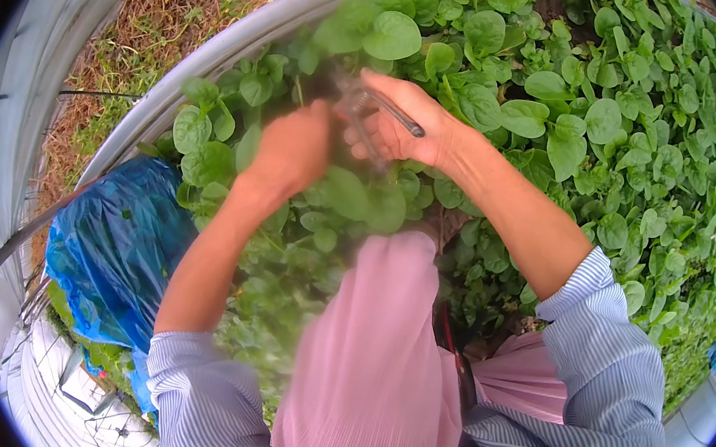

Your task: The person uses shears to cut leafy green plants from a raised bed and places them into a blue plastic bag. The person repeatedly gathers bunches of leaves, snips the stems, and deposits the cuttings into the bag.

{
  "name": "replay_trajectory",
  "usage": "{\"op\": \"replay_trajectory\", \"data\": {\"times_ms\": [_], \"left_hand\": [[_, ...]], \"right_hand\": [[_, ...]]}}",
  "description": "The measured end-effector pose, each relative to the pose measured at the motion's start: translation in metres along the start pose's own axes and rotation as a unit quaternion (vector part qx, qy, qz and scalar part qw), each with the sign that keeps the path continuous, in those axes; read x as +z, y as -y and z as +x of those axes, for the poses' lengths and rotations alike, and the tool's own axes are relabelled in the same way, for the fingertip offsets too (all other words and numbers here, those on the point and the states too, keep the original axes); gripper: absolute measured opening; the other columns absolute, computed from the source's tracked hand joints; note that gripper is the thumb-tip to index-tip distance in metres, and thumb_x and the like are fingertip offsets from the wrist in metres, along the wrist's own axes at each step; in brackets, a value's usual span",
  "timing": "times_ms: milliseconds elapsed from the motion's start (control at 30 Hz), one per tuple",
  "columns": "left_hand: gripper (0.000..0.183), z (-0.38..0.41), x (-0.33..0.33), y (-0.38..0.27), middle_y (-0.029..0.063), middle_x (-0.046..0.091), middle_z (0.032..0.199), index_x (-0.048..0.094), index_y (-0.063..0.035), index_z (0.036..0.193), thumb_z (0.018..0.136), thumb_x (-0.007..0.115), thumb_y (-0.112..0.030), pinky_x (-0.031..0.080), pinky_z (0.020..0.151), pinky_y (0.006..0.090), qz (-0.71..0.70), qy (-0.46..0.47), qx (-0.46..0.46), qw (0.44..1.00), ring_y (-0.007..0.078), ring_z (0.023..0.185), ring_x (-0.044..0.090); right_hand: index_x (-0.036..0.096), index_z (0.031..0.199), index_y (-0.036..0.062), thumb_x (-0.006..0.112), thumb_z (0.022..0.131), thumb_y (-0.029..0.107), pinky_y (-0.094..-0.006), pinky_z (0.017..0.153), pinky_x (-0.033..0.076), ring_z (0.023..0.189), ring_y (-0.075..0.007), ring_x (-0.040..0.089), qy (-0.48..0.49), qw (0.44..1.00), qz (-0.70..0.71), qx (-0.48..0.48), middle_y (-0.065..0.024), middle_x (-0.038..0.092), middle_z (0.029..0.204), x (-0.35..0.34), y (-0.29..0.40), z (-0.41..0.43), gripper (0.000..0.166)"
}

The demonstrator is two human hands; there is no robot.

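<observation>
Spring-handled hand shears (361, 104), blurred, lie in my right hand (402, 116), whose palm is turned partly up with the fingers around the handles. Just left of them, my left hand (295, 141) is curled with its back towards me, near a thin upright stem. Its fingertips are hidden, so whether it grips the stem is unclear. Broad-leaved green plants (393, 35) surround both hands, and more leaves hang below them. Blur over the middle of the view hides the blades and what they touch.
A blue plastic bag (122, 244) stands at the left beside a dark curved bar (22, 238). Dense leafy plants (605, 122) fill the right side. White plastic sheeting (231, 42) borders the bed, with dry straw (144, 36) beyond. My knee in pink cloth (371, 341) is below my hands.
</observation>
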State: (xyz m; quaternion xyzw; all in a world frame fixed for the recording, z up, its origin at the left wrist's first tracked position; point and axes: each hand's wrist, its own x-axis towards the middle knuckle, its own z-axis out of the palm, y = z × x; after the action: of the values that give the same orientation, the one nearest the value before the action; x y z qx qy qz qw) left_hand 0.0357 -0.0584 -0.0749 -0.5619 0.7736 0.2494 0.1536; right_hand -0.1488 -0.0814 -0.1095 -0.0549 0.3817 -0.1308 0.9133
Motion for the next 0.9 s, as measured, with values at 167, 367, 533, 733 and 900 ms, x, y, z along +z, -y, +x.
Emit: {"op": "replay_trajectory", "data": {"times_ms": [167, 367, 533, 733, 900], "left_hand": [[0.032, 0.042, 0.014, 0.024, 0.0256, 0.062, 0.088, 0.048, 0.0014, 0.107, 0.075, 0.056, -0.002, 0.052, 0.069, 0.0484, 0.073, -0.036, -0.037, 0.996, 0.0415, 0.082, 0.063], [0.049, 0.058, 0.005, 0.035, 0.029, 0.062, 0.091, 0.045, 0.0005, 0.125, 0.076, 0.05, 0.0, 0.05, 0.072, 0.0506, 0.014, -0.076, -0.07, 0.995, 0.0441, 0.085, 0.061], [0.048, 0.069, 0.011, 0.051, 0.0295, 0.062, 0.083, 0.049, 0.0017, 0.124, 0.076, 0.047, 0.002, 0.05, 0.068, 0.0496, -0.036, -0.125, -0.036, 0.991, 0.0425, 0.079, 0.062], [0.03, 0.08, -0.002, 0.027, 0.0244, 0.066, 0.09, 0.062, 0.0023, 0.106, 0.087, 0.048, -0.017, 0.052, 0.069, 0.0415, -0.174, 0.024, -0.159, 0.971, 0.0357, 0.079, 0.066], [0.035, 0.086, 0.007, 0.033, 0.0225, 0.066, 0.082, 0.052, -0.0021, 0.117, 0.085, 0.051, -0.016, 0.053, 0.063, 0.0429, -0.151, -0.027, -0.105, 0.983, 0.033, 0.067, 0.066]], "right_hand": [[0.06, 0.108, 0.0057, 0.04, 0.094, 0.055, -0.0266, 0.045, 0.046, 0.064, -0.0261, 0.067, 0.013, 1.0, -0.004, -0.011, -0.0108, 0.067, 0.079, 0.003, 0.002, -0.001, 0.055], [0.059, 0.109, 0.0035, 0.039, 0.095, 0.053, -0.0274, 0.044, 0.047, 0.062, -0.0274, 0.067, 0.01, 1.0, -0.008, -0.016, -0.0115, 0.067, 0.078, -0.003, -0.005, -0.003, 0.055], [0.054, 0.104, 0.0059, 0.035, 0.095, 0.052, -0.0308, 0.054, 0.046, 0.068, -0.0262, 0.063, -0.005, 0.999, -0.051, 0.004, -0.0142, 0.063, 0.083, 0.011, -0.008, 0.005, 0.051], [0.057, 0.104, 0.0033, 0.04, 0.096, 0.048, -0.0266, 0.041, 0.044, 0.062, -0.0263, 0.067, -0.028, 0.999, -0.017, -0.015, -0.0127, 0.066, 0.078, 0.014, -0.004, 0.011, 0.049], [0.059, 0.105, 0.0036, 0.04, 0.095, 0.05, -0.0269, 0.044, 0.047, 0.063, -0.0262, 0.068, -0.029, 0.999, -0.032, -0.009, -0.0132, 0.067, 0.079, 0.009, -0.005, 0.008, 0.051]]}}
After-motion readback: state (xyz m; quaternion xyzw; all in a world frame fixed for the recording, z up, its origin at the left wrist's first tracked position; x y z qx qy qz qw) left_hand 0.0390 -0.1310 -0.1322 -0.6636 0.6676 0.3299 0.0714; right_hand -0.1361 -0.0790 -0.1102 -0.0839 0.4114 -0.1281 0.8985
